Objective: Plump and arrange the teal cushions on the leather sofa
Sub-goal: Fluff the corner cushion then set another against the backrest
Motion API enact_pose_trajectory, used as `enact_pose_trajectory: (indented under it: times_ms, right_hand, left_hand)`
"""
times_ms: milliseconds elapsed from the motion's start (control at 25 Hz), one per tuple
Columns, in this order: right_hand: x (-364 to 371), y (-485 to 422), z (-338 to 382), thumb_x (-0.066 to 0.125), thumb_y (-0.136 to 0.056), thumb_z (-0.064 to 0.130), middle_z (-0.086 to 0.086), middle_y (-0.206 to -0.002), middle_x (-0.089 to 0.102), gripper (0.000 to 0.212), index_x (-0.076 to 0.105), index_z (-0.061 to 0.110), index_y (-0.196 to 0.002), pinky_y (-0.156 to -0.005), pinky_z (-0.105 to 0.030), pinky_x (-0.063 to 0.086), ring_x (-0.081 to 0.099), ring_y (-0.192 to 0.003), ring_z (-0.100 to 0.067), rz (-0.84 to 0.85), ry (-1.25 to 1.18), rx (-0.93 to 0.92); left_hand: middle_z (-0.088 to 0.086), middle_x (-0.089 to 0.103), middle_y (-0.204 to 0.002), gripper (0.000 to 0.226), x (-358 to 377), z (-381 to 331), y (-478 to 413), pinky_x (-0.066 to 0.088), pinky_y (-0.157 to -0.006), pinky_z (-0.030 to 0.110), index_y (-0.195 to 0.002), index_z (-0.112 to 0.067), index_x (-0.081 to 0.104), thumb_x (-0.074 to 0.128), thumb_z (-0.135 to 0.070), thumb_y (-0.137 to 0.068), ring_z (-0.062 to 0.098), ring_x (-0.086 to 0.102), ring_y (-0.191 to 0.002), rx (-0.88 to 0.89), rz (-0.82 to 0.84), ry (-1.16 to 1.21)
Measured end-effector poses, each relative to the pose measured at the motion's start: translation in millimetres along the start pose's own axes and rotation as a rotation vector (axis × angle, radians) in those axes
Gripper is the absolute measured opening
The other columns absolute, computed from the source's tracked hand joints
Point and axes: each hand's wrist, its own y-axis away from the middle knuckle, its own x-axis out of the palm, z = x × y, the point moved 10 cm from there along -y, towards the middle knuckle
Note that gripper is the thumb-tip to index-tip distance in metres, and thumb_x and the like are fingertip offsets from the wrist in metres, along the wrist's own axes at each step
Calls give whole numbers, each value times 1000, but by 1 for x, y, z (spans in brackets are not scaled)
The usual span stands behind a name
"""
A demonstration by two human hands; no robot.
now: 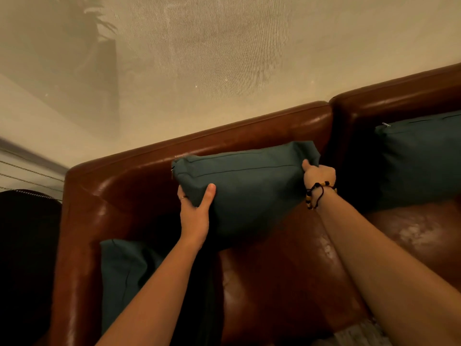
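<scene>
Teal fabric cushion (247, 193) held in both hands against the backrest of the brown leather sofa (249, 136).

The cushion is seen upright near the middle of the left seat section, its zip seam uppermost and its top edge level with the sofa's back edge. The left hand (197, 208) is clamped on the cushion's lower left corner, thumb on the front face and fingers (181, 196) wrapped behind. The right hand (318, 174), with a black and yellow beaded bracelet (316, 193) at the wrist, is closed on the cushion's upper right corner. A second teal cushion (124, 275) is noted lying in the sofa's left corner beside the armrest. A third teal cushion (419, 161) is leaned upright on the backrest of the right seat section. Worn pale patches are recorded on the seat leather.
</scene>
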Motion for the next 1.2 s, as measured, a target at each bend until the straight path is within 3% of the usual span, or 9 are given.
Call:
enact_pose_trajectory:
  times_ms: [120,240,320,400,480,800,920,1040,1200]
  right_hand:
    - [-6,19,19,66,-94,41,-9,-62,55,46,60,7,-63,-53,-33,37,55,-65,-27,-22,-17,-183]
    - [9,25,2,72,-87,49,-8,-106,72,39,70,18,-110,-86,-41,55,68,-105,-29,46,-101,-186]
    - [22,28,-35,86,-62,65,-8,-151,47,111,34,29,-154,-106,-59,45,48,-137,-37,111,-182,126]
    - [55,43,-67,94,-37,67,-4,-164,26,149,10,45,-158,-91,-88,26,30,-146,-48,304,-393,483]
    - [78,46,-61,98,-35,62,-5,-166,20,151,7,51,-155,-71,-93,21,21,-147,-55,403,-546,549]
    - [119,11,-59,99,-11,61,2,-169,1,172,0,57,-152,-55,-96,24,6,-147,-59,284,-533,603]
    - [154,-47,-90,89,-2,75,1,-166,20,172,10,53,-153,-77,-93,32,28,-142,-56,337,-403,582]
    - [179,-67,-83,75,-23,91,-12,-151,52,146,45,25,-149,-98,-70,45,54,-131,-44,504,-253,402]
    - [155,5,-52,85,-42,78,-17,-152,47,134,38,19,-152,-88,-84,37,37,-140,-53,631,-311,544]
  left_hand:
    - [-8,54,-142,113,-12,21,-9,39,-113,55,-153,-39,31,76,-79,-58,24,53,-131,-168,-79,111]
    - [0,44,-153,109,-5,44,-8,34,-105,72,-154,-38,24,81,-66,-66,38,43,-139,-449,-119,158]
    - [1,38,-157,123,9,45,-9,33,-93,85,-154,-43,15,87,-66,-57,44,40,-139,-533,-115,225]
    - [2,34,-158,135,17,42,-16,33,-84,89,-155,-46,9,92,-64,-50,48,40,-138,-571,-150,301]
    - [3,38,-156,135,18,39,-31,35,-80,90,-154,-44,12,95,-59,-48,48,44,-135,-572,-184,344]
    - [4,60,-133,102,27,41,-59,49,-70,80,-138,-30,47,99,-41,-50,39,62,-105,-565,-283,432]
    - [6,60,-129,86,33,39,-71,47,-77,81,-127,-25,49,98,-35,-56,43,59,-117,-603,-303,410]
    - [5,59,-118,85,37,36,-77,48,-80,79,-127,-22,48,98,-31,-58,43,61,-115,-611,-311,395]
    - [6,63,-127,93,38,41,-68,52,-74,76,-128,-21,51,99,-40,-51,39,63,-106,-563,-251,378]
